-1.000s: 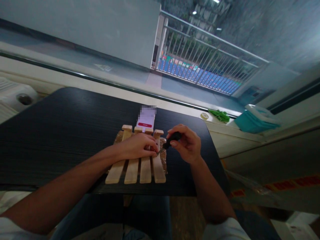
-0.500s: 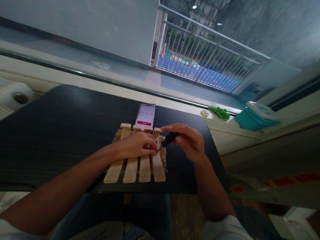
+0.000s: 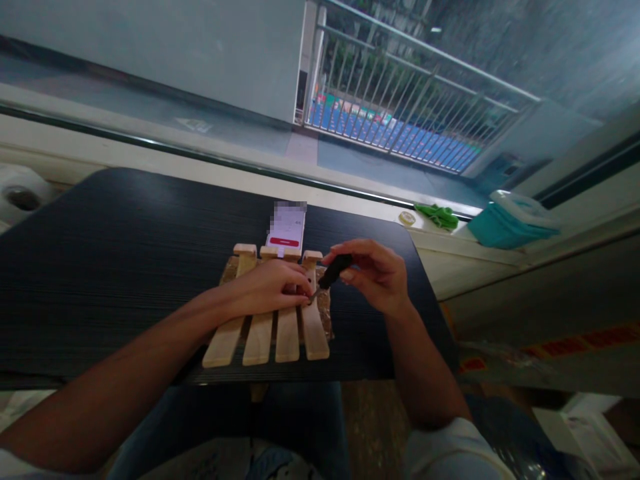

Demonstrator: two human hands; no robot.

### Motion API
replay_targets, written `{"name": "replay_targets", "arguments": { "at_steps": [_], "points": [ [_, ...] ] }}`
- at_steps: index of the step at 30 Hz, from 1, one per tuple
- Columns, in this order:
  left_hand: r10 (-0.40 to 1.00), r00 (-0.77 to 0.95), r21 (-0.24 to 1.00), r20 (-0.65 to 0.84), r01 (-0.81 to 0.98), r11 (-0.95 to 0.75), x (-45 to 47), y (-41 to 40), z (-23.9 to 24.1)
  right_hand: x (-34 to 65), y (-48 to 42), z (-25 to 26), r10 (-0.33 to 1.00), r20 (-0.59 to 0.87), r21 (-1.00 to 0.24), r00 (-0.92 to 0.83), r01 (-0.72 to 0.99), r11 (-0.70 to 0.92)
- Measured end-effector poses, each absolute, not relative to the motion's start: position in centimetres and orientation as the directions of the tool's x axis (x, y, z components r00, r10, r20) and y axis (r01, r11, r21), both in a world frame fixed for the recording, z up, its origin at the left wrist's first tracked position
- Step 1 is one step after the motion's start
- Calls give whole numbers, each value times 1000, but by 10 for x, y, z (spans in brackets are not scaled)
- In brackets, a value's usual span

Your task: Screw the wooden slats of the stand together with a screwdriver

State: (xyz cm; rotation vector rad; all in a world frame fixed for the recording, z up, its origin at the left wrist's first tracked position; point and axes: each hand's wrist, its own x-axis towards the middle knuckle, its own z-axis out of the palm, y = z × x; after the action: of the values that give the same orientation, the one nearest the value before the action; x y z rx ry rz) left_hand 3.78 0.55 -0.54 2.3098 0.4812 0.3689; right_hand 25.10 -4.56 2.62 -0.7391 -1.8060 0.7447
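Note:
A small slatted wooden piece [image 3: 287, 337] lies on the dark table, its slats ending in raised blocks at the far side. Across its slats rests my left hand [image 3: 281, 283], thumb and fingertips closed together by a dark hole in the rightmost slat. Whatever those fingertips pinch is hidden. My right hand [image 3: 379, 275] grips the black handle of a screwdriver [image 3: 334, 271] from the right. The screwdriver slants down to the left, and its metal tip meets the rightmost slat beside my left fingertips. Brown, shiny material [image 3: 325, 313] shows under the slats.
A lit phone [image 3: 286, 225] stands just behind the wooden piece on the table [image 3: 125, 267]. On the sill are a tape roll [image 3: 407, 218], a green cloth [image 3: 437, 216] and a teal container [image 3: 505, 227]. A white paper roll [image 3: 35, 183] sits at far left.
The view has shifted slightly. The screwdriver handle has turned a little in my right fingers, which have curled closer round it. My left hand keeps its place on the slats.

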Motion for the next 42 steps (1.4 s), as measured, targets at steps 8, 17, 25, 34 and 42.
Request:
{"name": "replay_targets", "arguments": {
  "at_steps": [8, 17, 25, 34, 42],
  "points": [
    [440, 891, 728, 113, 227, -647, 37, 6, -5, 246, -41, 21, 764, 593, -776, -255, 75, 627],
    [429, 898, 727, 99, 229, -648, 38, 5, -1, 243, -42, 21, 739, 620, -758, -262, 43, 651],
    [431, 895, 723, 112, 224, -653, 37, 5, -3, 240, -42, 20, 745, 614, -766, -260, 30, 642],
    [419, 900, 692, 122, 226, -686, 38, 4, 2, 241, -43, 23, 744, 597, -746, -302, 134, 653],
    [419, 893, 600, 164, 247, -761, 26, 3, 5, 244, -44, 25, 704, 628, -717, -331, 105, 689]
  ]
}}
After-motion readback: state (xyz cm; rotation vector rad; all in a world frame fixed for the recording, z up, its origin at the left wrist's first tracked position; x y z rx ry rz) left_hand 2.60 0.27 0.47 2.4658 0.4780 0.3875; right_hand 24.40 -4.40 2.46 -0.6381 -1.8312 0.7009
